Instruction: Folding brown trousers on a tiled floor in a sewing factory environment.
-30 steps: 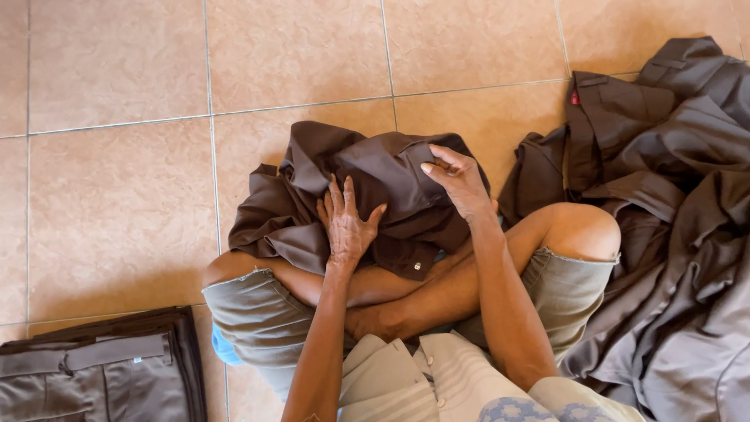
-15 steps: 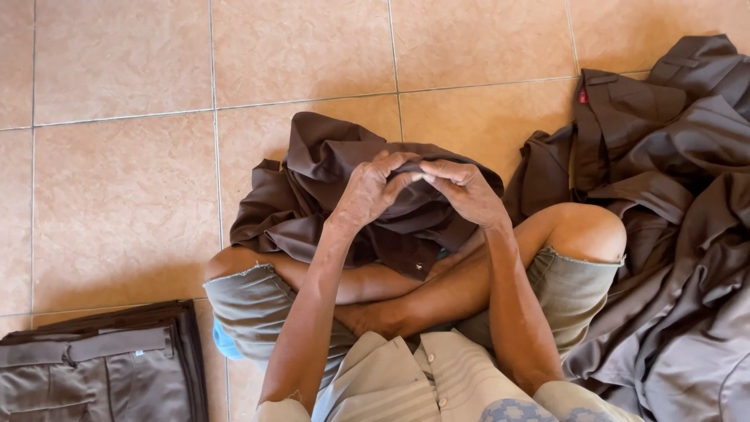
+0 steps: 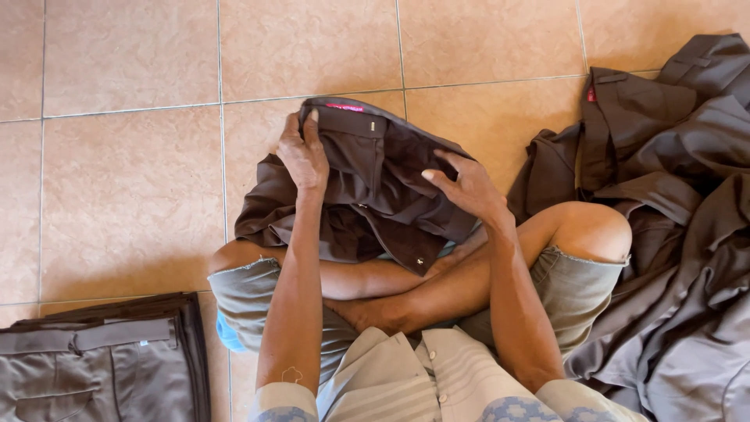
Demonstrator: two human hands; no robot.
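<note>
Head view: left hand (image 3: 303,153) and right hand (image 3: 467,187) both grip crumpled dark brown trousers (image 3: 375,184), unfolded; folded grey-brown trousers stack (image 3: 101,363) done; heap of dark garments (image 3: 672,203) remaining.

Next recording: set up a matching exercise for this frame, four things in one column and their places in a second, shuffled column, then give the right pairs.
Things:
1. dark brown trousers with a pink waistband label
2. folded grey-brown trousers with belt loops
3. loose pile of dark brown garments
4. left hand

Places:
A. lower left corner, lying flat on the tan tiled floor
B. held up over the crossed legs, between both hands
C. right side of the floor, beside the bent knee
D. grip on the waistband's left end

The right hand rests on the held trousers' other side.

Pairs: 1-B, 2-A, 3-C, 4-D
</note>
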